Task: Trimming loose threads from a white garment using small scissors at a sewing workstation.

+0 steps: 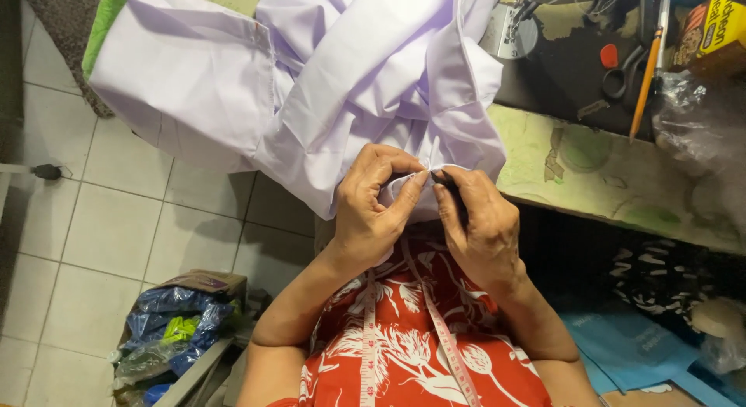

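Observation:
A pale lilac garment (311,80) hangs off the worktable and bunches in front of me. My left hand (373,201) pinches a fold of its lower edge between thumb and fingers. My right hand (478,220) is closed right beside it, gripping a small dark tool against the same fold; the tool is mostly hidden by my fingers. A pink measuring tape (435,329) drapes down my red patterned top.
A worn green worktable (614,174) runs along the right, holding scissors (625,76), an orange pencil (646,73), a yellow box (711,34) and crumpled plastic (699,119). A box of blue bags (183,321) stands on the tiled floor (101,228) at lower left.

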